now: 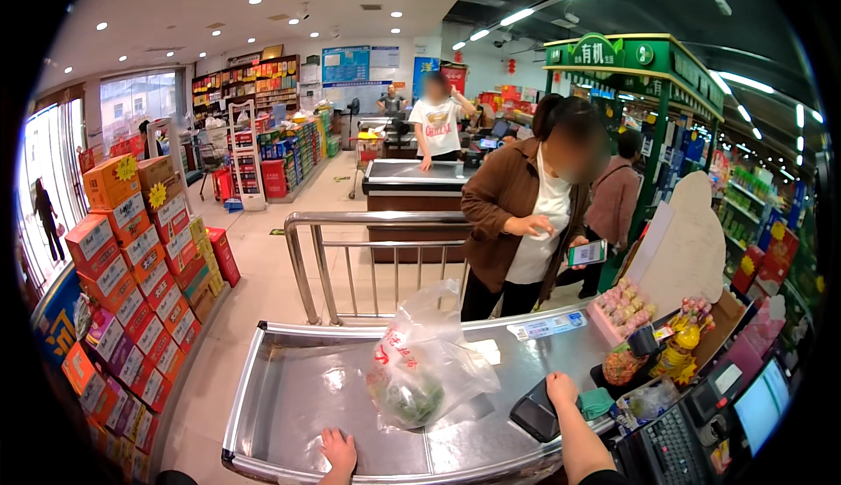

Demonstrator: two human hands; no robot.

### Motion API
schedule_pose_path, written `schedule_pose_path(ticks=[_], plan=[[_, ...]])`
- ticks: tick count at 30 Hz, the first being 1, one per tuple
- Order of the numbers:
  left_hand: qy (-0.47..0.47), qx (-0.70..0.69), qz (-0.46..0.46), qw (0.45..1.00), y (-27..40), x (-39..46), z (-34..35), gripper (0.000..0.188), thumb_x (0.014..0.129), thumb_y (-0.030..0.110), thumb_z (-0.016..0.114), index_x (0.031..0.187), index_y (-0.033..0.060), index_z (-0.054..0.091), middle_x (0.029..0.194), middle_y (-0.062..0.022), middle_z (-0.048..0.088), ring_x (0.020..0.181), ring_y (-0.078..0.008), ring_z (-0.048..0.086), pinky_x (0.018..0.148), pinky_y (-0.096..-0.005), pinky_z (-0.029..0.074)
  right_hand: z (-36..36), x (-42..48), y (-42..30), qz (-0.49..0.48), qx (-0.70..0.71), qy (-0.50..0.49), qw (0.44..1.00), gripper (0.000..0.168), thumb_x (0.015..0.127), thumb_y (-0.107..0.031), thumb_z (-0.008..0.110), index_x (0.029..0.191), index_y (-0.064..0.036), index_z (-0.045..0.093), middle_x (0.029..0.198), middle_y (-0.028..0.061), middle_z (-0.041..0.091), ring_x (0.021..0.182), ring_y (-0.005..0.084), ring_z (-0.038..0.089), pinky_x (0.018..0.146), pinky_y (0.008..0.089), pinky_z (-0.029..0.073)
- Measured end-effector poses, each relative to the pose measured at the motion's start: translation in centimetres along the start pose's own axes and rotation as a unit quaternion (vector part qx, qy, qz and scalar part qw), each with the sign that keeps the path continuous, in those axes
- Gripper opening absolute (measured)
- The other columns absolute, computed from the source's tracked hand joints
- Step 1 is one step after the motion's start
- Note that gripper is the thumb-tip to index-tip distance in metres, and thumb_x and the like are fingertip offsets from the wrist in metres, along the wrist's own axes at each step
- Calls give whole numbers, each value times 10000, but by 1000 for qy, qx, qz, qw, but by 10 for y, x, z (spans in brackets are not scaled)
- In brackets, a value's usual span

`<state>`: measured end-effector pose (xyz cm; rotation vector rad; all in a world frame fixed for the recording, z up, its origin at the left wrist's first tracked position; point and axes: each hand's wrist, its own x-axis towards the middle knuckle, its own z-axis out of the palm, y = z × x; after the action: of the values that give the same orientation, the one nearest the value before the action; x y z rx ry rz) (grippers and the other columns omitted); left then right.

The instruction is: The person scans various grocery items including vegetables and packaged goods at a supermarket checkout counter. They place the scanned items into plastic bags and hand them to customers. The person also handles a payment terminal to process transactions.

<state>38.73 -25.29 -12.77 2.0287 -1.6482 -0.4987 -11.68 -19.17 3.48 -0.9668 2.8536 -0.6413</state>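
My left hand (338, 451) rests on the metal checkout counter (295, 386) near its front edge, fingers spread, with nothing in it. My right hand (562, 390) lies at the upper end of a dark handheld payment terminal (537, 414); its fingers are partly hidden, so its grip does not show clearly. Between my hands stands a translucent plastic bag (427, 347) with red print and green produce inside. A folded green cloth (595, 403) lies just right of my right wrist. Across the counter, a person in a brown jacket (502, 189) holds a phone (587, 254) showing a code.
A metal railing (381, 219) stands beyond the counter. At right are wrapped candies (624, 311), a jar of sweets (623, 365), a black keyboard (671, 449) and a monitor (762, 403). Stacked cartons (141, 281) rise at left. Another person stands at a farther counter (420, 173).
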Motion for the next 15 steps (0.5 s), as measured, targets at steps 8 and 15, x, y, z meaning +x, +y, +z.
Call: schedule_pose_path(ticks=[8, 15], plan=[[12, -10, 18, 1000, -8, 1, 5, 477, 793, 252, 627, 1193, 36, 480, 1345, -184, 366, 1295, -330, 299, 990, -596, 272, -3, -4, -3, -15, -1, 9, 1000, 332, 858, -310, 421, 915, -93, 665, 919, 195, 650, 871, 408, 605, 767, 498, 477], [20, -9, 22, 1000, -8, 2, 7, 468, 786, 242, 632, 1181, 35, 488, 1335, -185, 372, 1282, -332, 313, 981, -599, 280, 0, -1, -1, -3, -1, -1, 1000, 325, 838, -321, 434, 935, -116, 668, 938, 191, 647, 889, 408, 598, 786, 499, 472]])
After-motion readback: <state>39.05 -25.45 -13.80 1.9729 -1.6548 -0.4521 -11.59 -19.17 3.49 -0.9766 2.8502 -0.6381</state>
